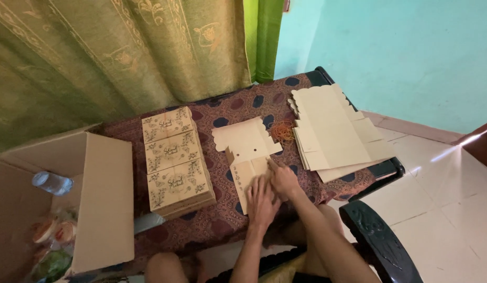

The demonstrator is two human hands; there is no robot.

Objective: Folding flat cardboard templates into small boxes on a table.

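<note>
Both hands are pressing flat on a thin, pale tan, die-cut cardboard box blank (247,157) that is lying unfolded near the front edge of the table (222,222), which is covered in a maroon patterned cloth. The left hand (260,202) is lying palm-down with fingers spread, gripping nothing; the right hand (283,180) is resting beside it, forefinger pointing along a crease, also unclenched. The blank looks light and bendable, stiff only along its panels and easy to dent, so it is probably best taken by the panel edges beside the fold lines. Three folded printed boxes (175,157) are sitting toward the left edge, and a stack of flat blanks (335,131) is lying at the right edge.
</note>
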